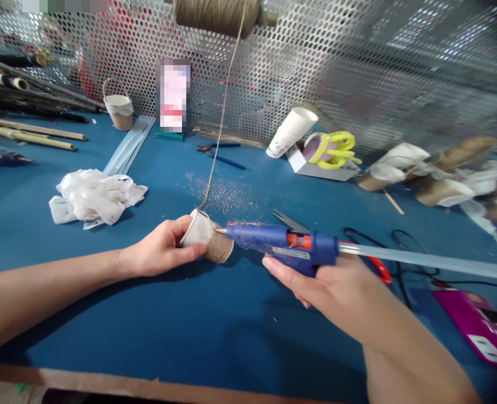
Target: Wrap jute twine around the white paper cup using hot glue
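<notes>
Blue table (156,314) beneath tilted paper cup (197,226). Glue gun (259,240) right of cup, nozzle (221,230) at its twine wrap (220,249). Crumpled white heap (97,196) left of cup. Right hand (330,286) right of cup, fingers clamped round gun. Left hand (160,247) left of cup, fingers clamped on it. Twine strand (224,104) behind cup.

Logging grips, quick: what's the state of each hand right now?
Left hand: closed, holding the partly twine-wrapped paper cup.
Right hand: closed, holding the blue hot glue gun.
</notes>
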The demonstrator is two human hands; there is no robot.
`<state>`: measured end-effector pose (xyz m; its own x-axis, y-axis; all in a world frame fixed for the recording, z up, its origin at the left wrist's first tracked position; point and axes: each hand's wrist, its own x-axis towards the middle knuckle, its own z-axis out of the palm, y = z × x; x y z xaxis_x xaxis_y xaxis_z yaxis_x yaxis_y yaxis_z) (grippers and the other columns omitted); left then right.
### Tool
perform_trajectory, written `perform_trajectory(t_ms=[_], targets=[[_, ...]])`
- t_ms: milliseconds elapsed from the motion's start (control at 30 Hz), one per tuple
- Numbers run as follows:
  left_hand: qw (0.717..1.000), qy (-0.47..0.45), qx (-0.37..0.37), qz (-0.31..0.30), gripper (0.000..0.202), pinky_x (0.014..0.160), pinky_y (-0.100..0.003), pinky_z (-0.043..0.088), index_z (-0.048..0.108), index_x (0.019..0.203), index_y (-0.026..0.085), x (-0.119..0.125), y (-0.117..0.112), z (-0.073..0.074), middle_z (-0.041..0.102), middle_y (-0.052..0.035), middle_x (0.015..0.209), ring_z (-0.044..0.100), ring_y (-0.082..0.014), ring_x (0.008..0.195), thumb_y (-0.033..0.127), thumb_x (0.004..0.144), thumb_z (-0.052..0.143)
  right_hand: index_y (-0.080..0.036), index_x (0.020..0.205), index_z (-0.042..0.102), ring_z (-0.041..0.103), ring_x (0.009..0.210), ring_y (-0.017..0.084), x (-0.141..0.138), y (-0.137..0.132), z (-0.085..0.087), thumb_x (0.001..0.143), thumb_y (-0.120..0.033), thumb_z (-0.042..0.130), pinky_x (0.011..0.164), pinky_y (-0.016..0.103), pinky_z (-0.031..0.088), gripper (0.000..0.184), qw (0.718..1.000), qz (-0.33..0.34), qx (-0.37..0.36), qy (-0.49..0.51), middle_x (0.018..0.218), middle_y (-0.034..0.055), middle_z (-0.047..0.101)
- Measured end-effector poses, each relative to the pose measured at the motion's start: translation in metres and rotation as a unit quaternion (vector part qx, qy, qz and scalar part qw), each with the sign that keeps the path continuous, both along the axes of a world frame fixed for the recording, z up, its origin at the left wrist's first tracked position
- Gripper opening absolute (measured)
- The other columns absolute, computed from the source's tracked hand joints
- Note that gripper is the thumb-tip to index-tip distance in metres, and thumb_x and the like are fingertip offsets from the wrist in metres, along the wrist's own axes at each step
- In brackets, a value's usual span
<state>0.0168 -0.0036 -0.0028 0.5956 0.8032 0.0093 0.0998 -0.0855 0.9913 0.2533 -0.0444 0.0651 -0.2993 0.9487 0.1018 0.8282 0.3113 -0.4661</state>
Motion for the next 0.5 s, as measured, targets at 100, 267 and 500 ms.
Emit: perform_trajectory(t_ms=[100,267,500], targets=[[1.0,-0.003,0.007,-0.003,0.031,0.075,-0.025,0.046,0.055,0.104,0.009,0.0002,0.0004,0.0016,0.061,-0.0069,0.096,0.057,-0.0166,0.082,0.027,0.079,0.053,-0.027,0.044,0.052,0.05,0.036,0.017,-0.0009,-0.0019,0.0013,0.079,-0.039,0.05,0.04,0.029,0.04,0.037,0.999,0.002,0.031,-0.017,0.029,-0.0059,0.043],[1.0,0.009,0.008,0.002,0.03,0.074,-0.027,0.047,0.054,0.101,0.008,0.0005,0.0004,0.0022,0.06,-0.0073,0.094,0.058,-0.0169,0.081,0.028,0.078,0.053,-0.027,0.076,0.07,0.047,0.03,0.017,-0.0006,-0.0052,0.0007,0.08,-0.043,0.048,0.038,0.03,0.04,0.027,0.998,-0.008,0.038,-0.044,0.029,-0.0079,0.046],[1.0,0.013,0.023,0.006,0.029,0.071,-0.026,0.046,0.054,0.099,0.008,0.0006,0.0004,0.0022,0.059,-0.0069,0.092,0.056,-0.0157,0.078,0.027,0.078,0.052,-0.029,0.075,0.072,0.048,0.03,0.016,0.0008,-0.0097,-0.0052,0.08,-0.048,0.049,0.039,0.029,0.04,0.03,0.996,-0.053,0.052,-0.058,0.03,-0.0072,0.047]])
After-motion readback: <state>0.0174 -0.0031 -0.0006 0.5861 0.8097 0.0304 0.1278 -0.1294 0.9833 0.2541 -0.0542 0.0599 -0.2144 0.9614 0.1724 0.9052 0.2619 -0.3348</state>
